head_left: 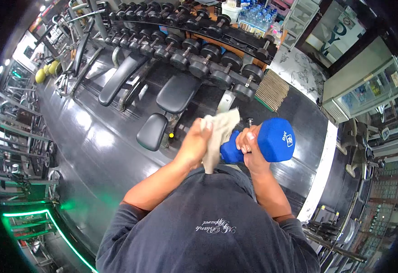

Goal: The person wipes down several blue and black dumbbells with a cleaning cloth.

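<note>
A beige cloth (221,132) is bunched in my left hand (198,140), whose fingers are closed on it, and its loose part hangs down. Wrapped round the handle of a blue dumbbell (275,140) is my right hand (250,144). The dumbbell is held up in front of my body, its near head marked 3KG. Its other head lies beside the cloth, which partly covers it in this view. Most of the handle is hidden by my fingers.
A two-tier rack (187,22) of black dumbbells stands ahead. Before it are black padded benches (178,93). A ribbed mat (272,90) and a glass-front fridge (367,91) are to the right. Water bottles (258,20) stand behind the rack. Gym machines (21,132) line the left.
</note>
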`<state>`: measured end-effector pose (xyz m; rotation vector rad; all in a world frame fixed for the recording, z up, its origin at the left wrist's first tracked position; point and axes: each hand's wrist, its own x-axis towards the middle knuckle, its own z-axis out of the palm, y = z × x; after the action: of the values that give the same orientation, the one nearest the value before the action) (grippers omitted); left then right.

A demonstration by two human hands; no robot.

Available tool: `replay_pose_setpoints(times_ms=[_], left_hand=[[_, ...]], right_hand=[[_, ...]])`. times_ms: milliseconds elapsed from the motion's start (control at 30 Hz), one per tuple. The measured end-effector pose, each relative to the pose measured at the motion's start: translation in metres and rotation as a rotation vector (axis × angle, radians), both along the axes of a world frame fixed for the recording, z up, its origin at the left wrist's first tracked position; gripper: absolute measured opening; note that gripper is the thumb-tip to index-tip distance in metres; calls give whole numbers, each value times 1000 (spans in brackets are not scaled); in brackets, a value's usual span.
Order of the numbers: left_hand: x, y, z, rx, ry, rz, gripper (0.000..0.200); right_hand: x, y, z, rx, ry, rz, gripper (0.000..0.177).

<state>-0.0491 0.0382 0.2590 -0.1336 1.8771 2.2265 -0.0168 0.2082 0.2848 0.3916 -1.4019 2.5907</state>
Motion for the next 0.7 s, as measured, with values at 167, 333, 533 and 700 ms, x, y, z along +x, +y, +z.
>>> replay_pose_setpoints(times_ms=[167,333,533,700], left_hand=[[3,15,-20,314,-335,-187,26],[4,15,-37,191,-418,-136,27],[-9,-1,-113,63,-268,14,38],[-27,-10,-163,-331,-371,4,45]], right_hand=[[-8,-6,-4,79,-54,-106,18],[-3,0,-48,292,-262,-186,14],[-15,13,-87,238,-626,-272,10],[-31,39,-147,399,-862,-266,13]])
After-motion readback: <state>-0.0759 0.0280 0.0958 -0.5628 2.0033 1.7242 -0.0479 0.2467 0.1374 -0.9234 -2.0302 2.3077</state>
